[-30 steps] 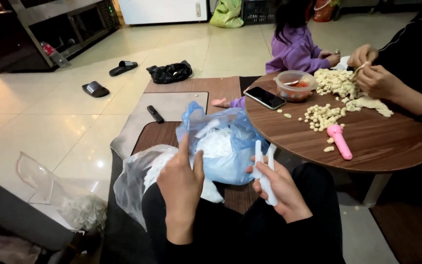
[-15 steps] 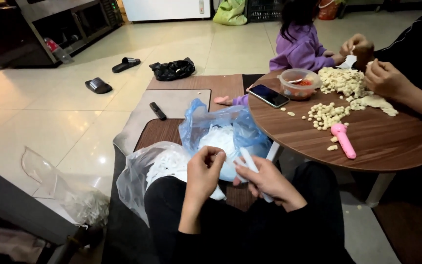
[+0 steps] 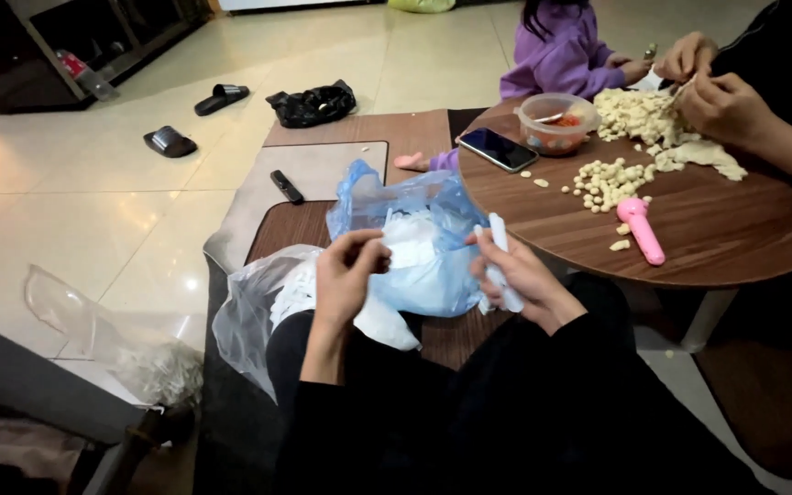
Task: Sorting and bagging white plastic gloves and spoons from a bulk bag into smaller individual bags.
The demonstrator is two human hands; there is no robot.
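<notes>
We are sitting at the edge of a round wooden bench (image 3: 689, 229), working over a blue plastic bag (image 3: 423, 243) that is resting in our lap, just beside the bench's near rim. Our left hand (image 3: 346, 275) is curling narrow, its fingertips pinching a white piece at the bag's mouth. Our right hand (image 3: 515, 275) is closing around slim white sticks (image 3: 501, 252) and touching the bag's right side. A clear plastic bag (image 3: 254, 316) holding more white material is lying against our left knee. On the bench, a pink tool (image 3: 642, 231) is lying near a heap of small pale pieces (image 3: 609, 181), with a dark phone (image 3: 499, 148) and a clear bowl (image 3: 556, 124) beyond. Across the bench, another person's hands (image 3: 717, 87) are handling pale pieces, and a small figure in a purple top (image 3: 561, 50) is sitting alongside.
</notes>
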